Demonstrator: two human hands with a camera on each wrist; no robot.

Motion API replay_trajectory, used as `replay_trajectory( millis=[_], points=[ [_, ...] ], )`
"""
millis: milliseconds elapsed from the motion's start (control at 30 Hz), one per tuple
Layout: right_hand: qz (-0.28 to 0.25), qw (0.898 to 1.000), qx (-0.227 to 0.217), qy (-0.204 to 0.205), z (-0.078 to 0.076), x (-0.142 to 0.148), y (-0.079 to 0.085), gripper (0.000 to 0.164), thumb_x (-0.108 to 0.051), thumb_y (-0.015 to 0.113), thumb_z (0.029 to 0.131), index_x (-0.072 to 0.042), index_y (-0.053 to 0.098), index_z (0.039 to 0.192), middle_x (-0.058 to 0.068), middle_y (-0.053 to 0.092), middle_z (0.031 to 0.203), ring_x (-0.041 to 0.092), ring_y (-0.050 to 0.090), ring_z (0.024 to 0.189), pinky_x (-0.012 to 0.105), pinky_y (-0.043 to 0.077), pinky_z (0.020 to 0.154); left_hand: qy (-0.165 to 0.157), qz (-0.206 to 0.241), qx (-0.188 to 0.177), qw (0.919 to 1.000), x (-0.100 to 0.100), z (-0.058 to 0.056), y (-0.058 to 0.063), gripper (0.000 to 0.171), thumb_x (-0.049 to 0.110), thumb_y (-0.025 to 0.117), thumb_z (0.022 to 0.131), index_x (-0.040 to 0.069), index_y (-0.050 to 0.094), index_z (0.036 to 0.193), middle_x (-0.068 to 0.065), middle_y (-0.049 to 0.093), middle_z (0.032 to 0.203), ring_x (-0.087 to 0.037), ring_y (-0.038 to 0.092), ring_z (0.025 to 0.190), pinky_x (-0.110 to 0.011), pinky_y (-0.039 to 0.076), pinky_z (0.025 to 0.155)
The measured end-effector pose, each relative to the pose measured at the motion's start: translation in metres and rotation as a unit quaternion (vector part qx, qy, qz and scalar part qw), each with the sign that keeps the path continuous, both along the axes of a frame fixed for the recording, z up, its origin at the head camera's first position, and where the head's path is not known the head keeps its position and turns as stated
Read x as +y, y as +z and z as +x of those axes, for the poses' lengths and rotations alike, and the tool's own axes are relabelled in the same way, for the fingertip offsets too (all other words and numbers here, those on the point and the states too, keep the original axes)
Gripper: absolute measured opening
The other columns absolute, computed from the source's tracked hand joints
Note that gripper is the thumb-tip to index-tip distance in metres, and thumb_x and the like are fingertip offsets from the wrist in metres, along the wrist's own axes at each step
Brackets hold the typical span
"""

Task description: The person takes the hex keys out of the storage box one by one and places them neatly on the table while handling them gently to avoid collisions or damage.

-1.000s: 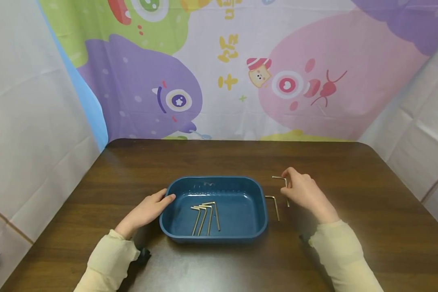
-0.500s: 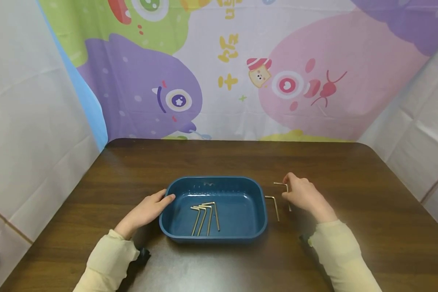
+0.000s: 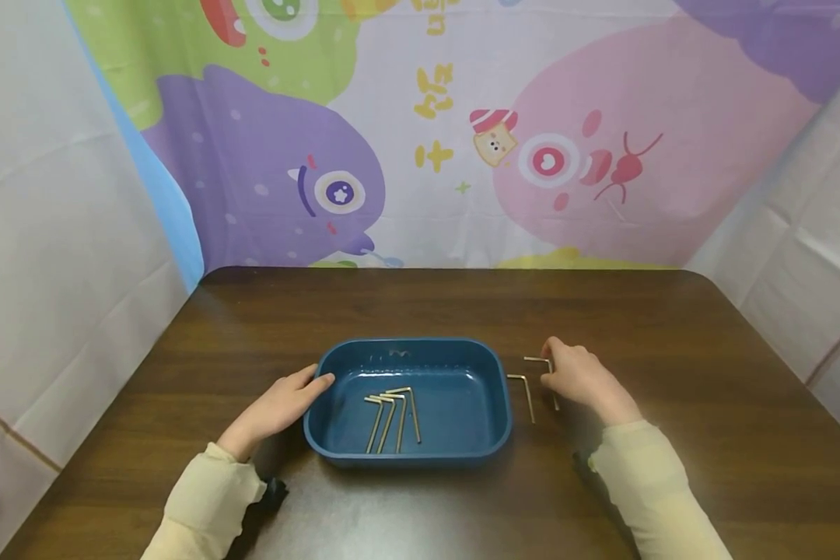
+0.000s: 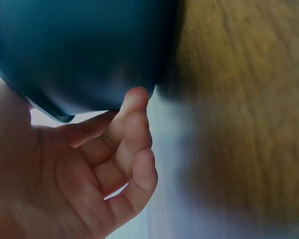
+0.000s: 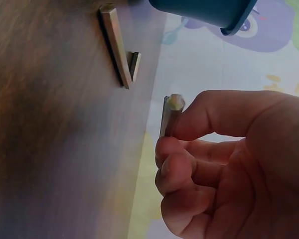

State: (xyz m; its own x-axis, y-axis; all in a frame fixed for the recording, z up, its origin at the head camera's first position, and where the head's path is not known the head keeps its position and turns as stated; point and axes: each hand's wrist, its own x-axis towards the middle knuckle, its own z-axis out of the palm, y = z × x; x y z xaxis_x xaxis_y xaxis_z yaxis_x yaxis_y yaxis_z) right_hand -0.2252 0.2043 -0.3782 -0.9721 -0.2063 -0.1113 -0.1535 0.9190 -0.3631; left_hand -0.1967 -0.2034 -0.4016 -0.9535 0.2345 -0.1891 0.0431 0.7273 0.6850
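My left hand (image 3: 283, 402) holds the left rim of a blue rectangular dish (image 3: 420, 459), thumb over the edge; in the left wrist view the fingers (image 4: 135, 130) bend against its outer wall. Inside the dish several brass-coloured hex keys (image 3: 401, 424) lie side by side toward the left. To the right of the dish, my right hand (image 3: 581, 379) pinches another L-shaped hex key (image 5: 173, 112) between thumb and fingers, its short arm pointing left. One more hex key (image 3: 528, 397) lies on the table between the dish and that hand.
The dark wooden table (image 3: 420, 513) runs under everything. A cartoon-printed cloth (image 3: 434, 210) hangs behind its far edge, with pale cloth walls (image 3: 63, 233) at both sides.
My right hand has moved slightly toward me with the hex key between its fingers. The left hand stays at the dish, and the other hex keys have not moved.
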Motion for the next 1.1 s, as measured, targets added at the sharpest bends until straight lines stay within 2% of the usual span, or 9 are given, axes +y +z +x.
replay_trajectory(
  millis=[200, 433, 1100],
  points=[
    [0.005, 1.000, -0.011, 0.005, 0.000, 0.000, -0.005, 0.030, -0.009, 0.058, 0.078, 0.000, 0.048, 0.105, 0.011, 0.058, 0.077, 0.023, 0.052, 0.067, 0.039, 0.044, 0.063, 0.000, 0.000, -0.002, 1.0000, 0.000, 0.001, 0.001, 0.063, 0.044, 0.036, 0.096, -0.002, 0.032, 0.138, -0.022, 0.045, 0.134, -0.038, 0.045, 0.121, -0.055, 0.036, 0.096],
    [0.010, 1.000, -0.003, 0.019, 0.000, -0.001, -0.010, 0.028, -0.006, 0.057, 0.075, 0.000, 0.048, 0.102, 0.017, 0.060, 0.082, 0.024, 0.052, 0.066, 0.039, 0.044, 0.062, 0.000, -0.004, -0.005, 1.0000, 0.001, 0.001, 0.003, 0.065, 0.045, 0.035, 0.095, -0.003, 0.031, 0.138, -0.023, 0.043, 0.135, -0.039, 0.044, 0.121, -0.055, 0.036, 0.096],
    [0.025, 0.999, -0.034, 0.022, 0.001, -0.002, -0.012, 0.026, -0.004, 0.058, 0.078, 0.001, 0.047, 0.101, 0.014, 0.057, 0.078, 0.022, 0.051, 0.066, 0.038, 0.044, 0.061, 0.000, -0.003, 0.009, 1.0000, 0.000, 0.000, 0.000, 0.060, 0.044, 0.037, 0.095, 0.001, 0.037, 0.137, -0.020, 0.049, 0.131, -0.034, 0.048, 0.118, -0.052, 0.038, 0.096]
  ],
)
